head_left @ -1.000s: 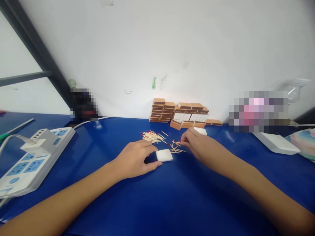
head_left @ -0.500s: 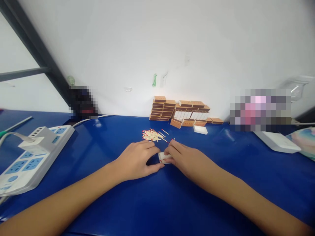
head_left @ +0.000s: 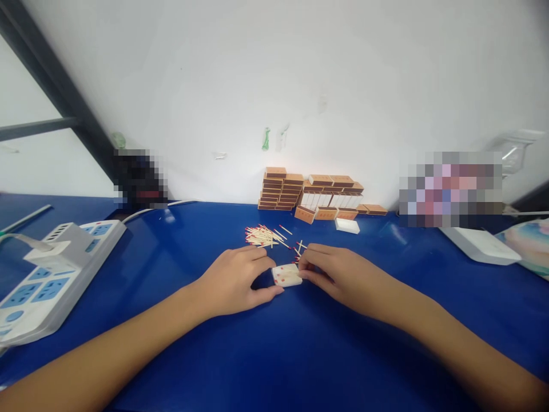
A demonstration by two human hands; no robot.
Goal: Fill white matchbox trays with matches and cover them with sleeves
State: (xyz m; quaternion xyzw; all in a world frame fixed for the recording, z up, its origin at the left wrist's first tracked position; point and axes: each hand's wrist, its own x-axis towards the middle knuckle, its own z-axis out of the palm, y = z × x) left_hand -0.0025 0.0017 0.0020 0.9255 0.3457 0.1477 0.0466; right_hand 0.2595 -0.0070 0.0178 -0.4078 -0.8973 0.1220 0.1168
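A small white matchbox tray [head_left: 288, 282] lies on the blue table with a few red-headed matches in it. My left hand [head_left: 240, 278] bends round its left end, thumb at the near edge and forefinger at the far edge. At the right end, the fingertips of my right hand [head_left: 332, 269] are pinched together over the match ends; what is between them is hidden. Several loose matches [head_left: 299, 248] lie just beyond my right fingers. Farther back and to the left is a heap of matches [head_left: 262, 235].
Stacked matchboxes [head_left: 281, 191] stand along the wall, with more matchboxes [head_left: 328, 213] beside them. In front of these lies another white tray [head_left: 347, 226]. A power strip [head_left: 55, 292] with a plugged-in adapter sits at left; a white device [head_left: 480, 246] is at right.
My right hand has drawn back to the right, uncovering more of the tray and the matches in it, and loose matches behind. My left hand stays by the tray's left end.
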